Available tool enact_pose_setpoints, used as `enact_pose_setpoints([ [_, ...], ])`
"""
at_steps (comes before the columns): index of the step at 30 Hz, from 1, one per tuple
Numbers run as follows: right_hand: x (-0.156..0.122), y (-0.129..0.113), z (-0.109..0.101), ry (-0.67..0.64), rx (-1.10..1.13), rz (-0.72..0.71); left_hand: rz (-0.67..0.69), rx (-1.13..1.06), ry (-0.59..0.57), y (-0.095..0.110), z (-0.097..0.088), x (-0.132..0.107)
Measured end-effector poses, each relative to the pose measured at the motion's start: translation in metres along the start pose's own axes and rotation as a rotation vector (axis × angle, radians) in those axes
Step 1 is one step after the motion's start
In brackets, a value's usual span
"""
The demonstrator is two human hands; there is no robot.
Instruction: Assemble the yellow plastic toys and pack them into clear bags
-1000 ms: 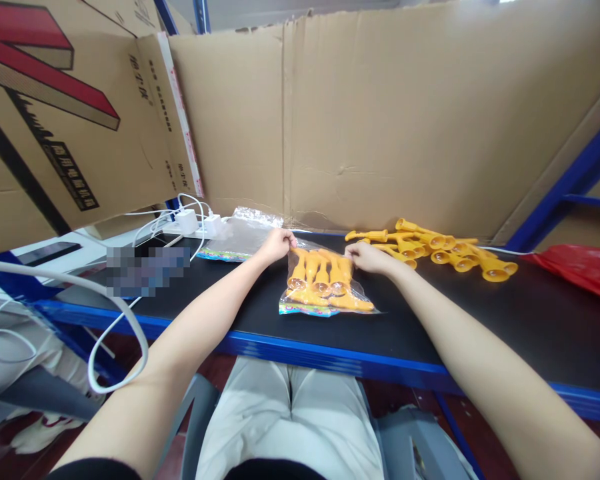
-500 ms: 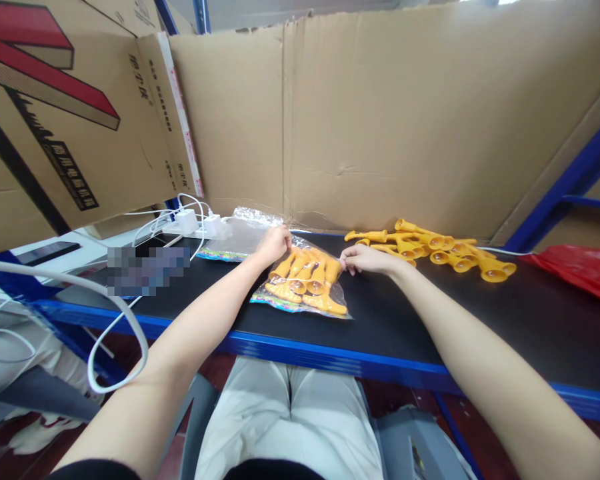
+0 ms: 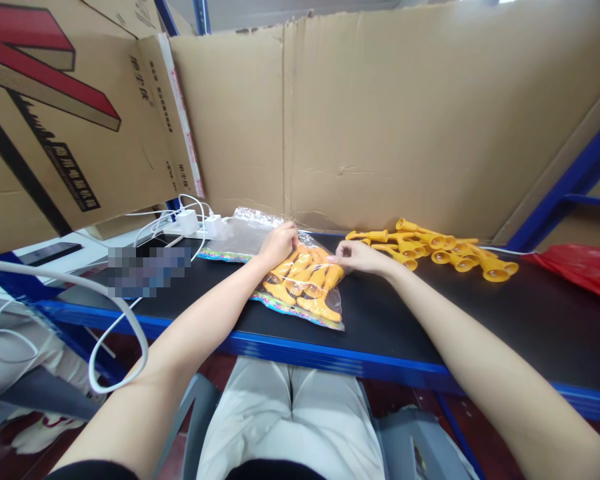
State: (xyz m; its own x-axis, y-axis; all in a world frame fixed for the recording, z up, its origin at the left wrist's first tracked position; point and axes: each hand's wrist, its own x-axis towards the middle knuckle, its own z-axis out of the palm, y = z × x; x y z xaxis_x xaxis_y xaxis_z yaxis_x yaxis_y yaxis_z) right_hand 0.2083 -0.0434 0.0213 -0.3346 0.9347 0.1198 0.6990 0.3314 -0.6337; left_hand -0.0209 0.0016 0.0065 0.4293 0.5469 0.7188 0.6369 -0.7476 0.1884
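Observation:
A clear plastic bag (image 3: pixel 305 283) filled with several yellow plastic toys lies on the black table top (image 3: pixel 480 320), turned at an angle. My left hand (image 3: pixel 279 243) is closed on the bag's top left edge. My right hand (image 3: pixel 354 256) pinches the bag's top right corner with fingers together. A loose pile of the same yellow toys (image 3: pixel 433 248) lies just right of my right hand, by the cardboard wall.
Empty clear bags (image 3: pixel 240 235) lie behind my left hand. White chargers and cables (image 3: pixel 190 221) sit at the back left. Cardboard sheets (image 3: pixel 380 120) wall the back. A red bag (image 3: pixel 580 270) lies at the far right. The table's blue edge (image 3: pixel 330 357) runs above my lap.
The filled bag has been turned and slid to the left, its bottom now pointing right and toward me. Both hands moved left with its top edge.

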Motion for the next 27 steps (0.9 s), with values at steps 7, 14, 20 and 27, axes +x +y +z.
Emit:
enact_pose_setpoints([
  [7, -0.007, -0.008, 0.004, -0.167, 0.415, 0.058, 0.075, -0.025, -0.020, 0.014, 0.001, 0.001],
  [14, -0.010, -0.016, 0.018, -0.367, 0.773, 0.112, 0.098, -0.038, -0.009, 0.025, 0.001, 0.000],
  [20, -0.004, -0.009, 0.027, -0.359, 0.900, 0.172, 0.091, -0.029, -0.053, 0.020, 0.000, 0.003],
  [27, 0.000, -0.005, 0.022, -0.129, 1.041, 0.245, -0.095, 0.063, -0.084, -0.024, 0.005, -0.002],
])
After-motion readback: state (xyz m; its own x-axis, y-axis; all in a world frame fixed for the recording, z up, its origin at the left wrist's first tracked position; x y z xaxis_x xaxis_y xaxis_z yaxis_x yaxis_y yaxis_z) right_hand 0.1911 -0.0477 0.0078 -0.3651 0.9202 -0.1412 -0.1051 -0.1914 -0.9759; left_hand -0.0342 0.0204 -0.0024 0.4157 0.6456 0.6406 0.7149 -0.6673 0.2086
